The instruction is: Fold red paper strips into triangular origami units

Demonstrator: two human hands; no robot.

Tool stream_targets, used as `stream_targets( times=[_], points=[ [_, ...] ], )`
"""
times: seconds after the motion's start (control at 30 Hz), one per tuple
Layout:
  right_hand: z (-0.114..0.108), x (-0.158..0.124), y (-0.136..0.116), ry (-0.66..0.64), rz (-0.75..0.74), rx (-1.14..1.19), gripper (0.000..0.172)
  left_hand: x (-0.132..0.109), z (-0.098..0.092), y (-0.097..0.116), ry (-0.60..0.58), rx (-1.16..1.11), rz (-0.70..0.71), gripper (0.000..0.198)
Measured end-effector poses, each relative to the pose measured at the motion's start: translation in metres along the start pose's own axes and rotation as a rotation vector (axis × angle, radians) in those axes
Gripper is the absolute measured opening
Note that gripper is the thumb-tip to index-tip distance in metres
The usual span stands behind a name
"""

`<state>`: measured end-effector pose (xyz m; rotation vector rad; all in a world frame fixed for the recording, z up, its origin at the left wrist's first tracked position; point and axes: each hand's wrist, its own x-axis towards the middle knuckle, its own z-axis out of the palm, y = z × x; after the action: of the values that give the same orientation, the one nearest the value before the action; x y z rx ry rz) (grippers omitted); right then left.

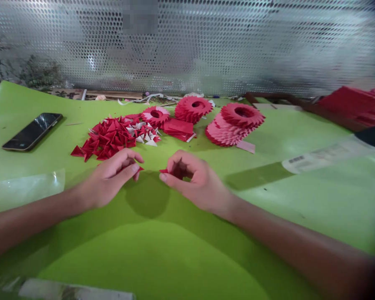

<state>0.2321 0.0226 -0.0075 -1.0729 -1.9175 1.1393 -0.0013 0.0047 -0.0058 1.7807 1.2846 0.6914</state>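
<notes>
Between the thumb and fingers of my left hand (115, 173) is a small folded red paper piece (140, 168), mostly hidden. My right hand (195, 179) pinches another folded red paper piece (163, 171), its tip poking out past the fingers. The two hands face each other a short way apart above the green tabletop (187, 258). Just behind my left hand lies a heap of red paper triangles (111, 135), with white triangles (146, 134) at its right side. Behind my right hand sits a stack of flat red paper pieces (178, 128).
Ring-shaped paper structures (193, 109) stand at the back, one a taller pink-and-red tube (228, 129). A phone (33, 131) lies at left, clear plastic (28, 185) in front of it. A dark-ended, pale cylinder (325, 154) is at right. A perforated metal panel (187, 46) closes off the back.
</notes>
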Motion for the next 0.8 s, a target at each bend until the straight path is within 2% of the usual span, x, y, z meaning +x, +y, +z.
stream_targets(
  times=[0.2, 0.33, 0.47, 0.63, 0.8],
  points=[
    [0.0010, -0.0012, 0.0019, 0.036, -0.035, -0.022, 0.024, -0.0010, -0.0053, 0.0013, -0.023, 0.053, -0.090, 0.045],
    [0.0002, -0.0018, 0.0025, 0.013, -0.088, -0.029, 0.017, -0.0003, -0.0049, 0.0014, -0.034, 0.109, -0.058, 0.050],
    [-0.0020, -0.0028, 0.0029, 0.057, -0.150, -0.053, 0.024, -0.0011, -0.0043, 0.0016, -0.046, 0.159, -0.010, 0.054],
    [-0.0043, -0.0034, 0.0014, 0.141, -0.482, -0.222, 0.004, -0.0027, -0.0058, 0.0034, -0.140, 0.165, 0.043, 0.046],
    [-0.0047, -0.0048, 0.0008, 0.134, -0.753, -0.389, 0.007, -0.0041, -0.0055, 0.0074, -0.182, 0.129, 0.121, 0.037]
  ],
)
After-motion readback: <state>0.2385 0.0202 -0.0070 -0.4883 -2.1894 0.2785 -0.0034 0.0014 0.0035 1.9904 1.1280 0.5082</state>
